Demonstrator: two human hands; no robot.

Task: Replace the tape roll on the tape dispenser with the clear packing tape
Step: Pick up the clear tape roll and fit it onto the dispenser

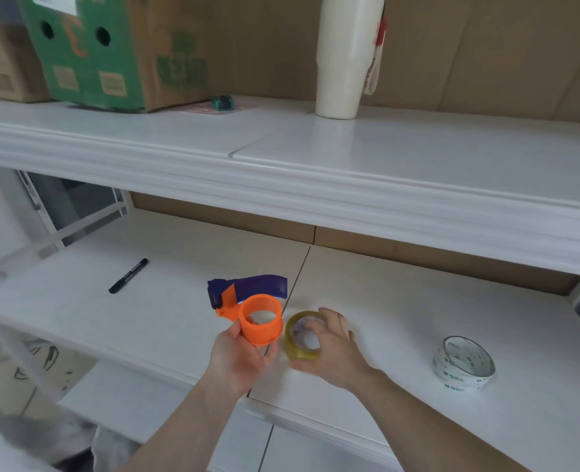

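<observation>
Midway: left hand [239,357] closed around the tape dispenser [251,310], its orange hub bare, right hand [329,342] gripping the clear packing tape [300,335] just beside it, seemingly unmounted; printed roll [464,362] set aside on the shelf [145,308].

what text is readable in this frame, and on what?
"3": orange numeral, seen mirrored, on the green cardboard box on the upper shelf.
White tape roll on the lower shelf: dark repeated print, too small to read.
Box panels and white label: blurred.
Black marker, orange dispenser, yellowish clear tape roll: no legible text.
</observation>
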